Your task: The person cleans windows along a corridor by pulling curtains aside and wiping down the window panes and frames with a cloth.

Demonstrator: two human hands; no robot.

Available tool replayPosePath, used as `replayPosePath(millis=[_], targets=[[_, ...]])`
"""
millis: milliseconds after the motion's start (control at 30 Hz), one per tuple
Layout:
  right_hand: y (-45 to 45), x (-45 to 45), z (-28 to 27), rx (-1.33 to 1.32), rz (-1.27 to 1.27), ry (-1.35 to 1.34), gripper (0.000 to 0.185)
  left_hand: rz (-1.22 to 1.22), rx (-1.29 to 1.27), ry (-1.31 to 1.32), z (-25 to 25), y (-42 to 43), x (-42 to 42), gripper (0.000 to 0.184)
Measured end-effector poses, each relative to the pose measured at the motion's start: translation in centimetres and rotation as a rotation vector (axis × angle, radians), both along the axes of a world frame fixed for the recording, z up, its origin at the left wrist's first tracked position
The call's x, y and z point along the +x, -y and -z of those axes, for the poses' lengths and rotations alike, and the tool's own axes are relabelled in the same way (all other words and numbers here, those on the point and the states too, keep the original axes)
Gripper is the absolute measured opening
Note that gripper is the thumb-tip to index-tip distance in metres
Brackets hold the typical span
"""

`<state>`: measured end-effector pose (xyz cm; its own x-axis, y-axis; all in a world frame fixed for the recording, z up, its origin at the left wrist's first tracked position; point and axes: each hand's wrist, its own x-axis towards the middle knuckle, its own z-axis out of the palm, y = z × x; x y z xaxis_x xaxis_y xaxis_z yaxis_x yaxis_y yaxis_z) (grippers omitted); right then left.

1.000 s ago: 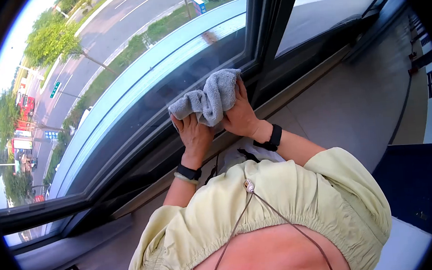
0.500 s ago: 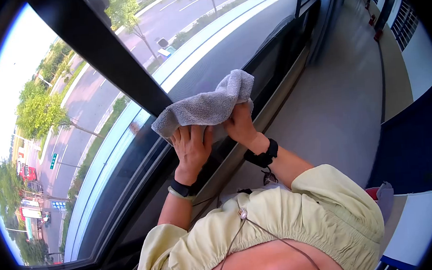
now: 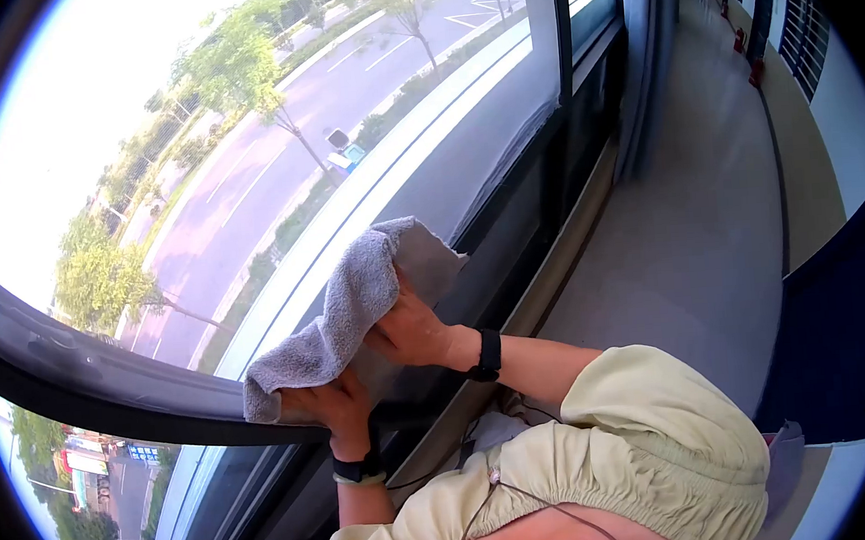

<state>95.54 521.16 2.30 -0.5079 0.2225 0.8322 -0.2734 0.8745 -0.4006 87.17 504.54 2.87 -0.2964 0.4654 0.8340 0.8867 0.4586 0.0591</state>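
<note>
A grey cloth (image 3: 340, 312) stretches between my two hands against the lower part of the window pane (image 3: 483, 136). My left hand (image 3: 334, 407) is closed on its lower left end, close to the dark window frame (image 3: 109, 378). Further right, my right hand (image 3: 411, 327) grips the cloth near its other end, with the fingers partly hidden behind the fabric. A dark band is on each wrist.
A gathered grey curtain (image 3: 647, 64) hangs at the window's far side. The corridor floor (image 3: 691, 242) runs away on the right, beside a wall with barred openings (image 3: 803, 28). A dark blue surface (image 3: 827, 343) stands at the right.
The view has swung to the right along the window. Both hands and the cloth have passed the upright frame bar onto the neighbouring pane, and the cloth now slants down to the left.
</note>
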Motion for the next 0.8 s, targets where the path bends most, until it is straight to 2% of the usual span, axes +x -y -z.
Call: replayPosePath(millis=[67, 100, 200, 233, 333, 433, 533, 633, 800], targets=[[-1.6, -0.4, -0.2, -0.007, -0.019, -0.02, 0.056, -0.088, 0.032, -0.027, -0.5, -1.7, 0.3, 0.061], [-2.8, -1.0, -0.2, -0.009, 0.011, -0.051, 0.057, 0.07, 0.12, 0.199, -0.8, -2.8, 0.1, 0.057], [-7.5, -0.3, -0.4, 0.067, -0.022, 0.002, 0.06, 0.087, 0.052, 0.14, -2.2, -6.7, 1.7, 0.052], [-9.0, 0.2, -1.0, 0.086, 0.008, 0.009, 0.061, 0.169, 0.073, 0.107, -3.3, -8.5, 2.7, 0.049], [-13.7, 2.7, -3.2, 0.128, 0.096, 0.041, 0.064, 0.32, 0.039, 0.206, -2.0, -12.7, 2.6, 0.049], [-19.2, 5.0, -3.6, 0.155, 0.208, 0.113, 0.065, 0.292, 0.156, 0.106, -3.2, -18.5, 4.5, 0.053], [-24.7, 6.9, -4.1, 0.117, 0.26, -0.054, 0.064, 0.25, 0.205, 0.036, -4.0, -23.9, 6.4, 0.055], [-30.2, 9.7, -4.4, 0.107, 0.301, -0.024, 0.063, 0.31, 0.227, 0.076, -4.5, -29.2, 8.2, 0.056], [-38.4, 15.6, -5.6, 0.065, 0.295, -0.114, 0.064, 0.146, 0.233, -0.061, -5.6, -40.2, 12.3, 0.053]])
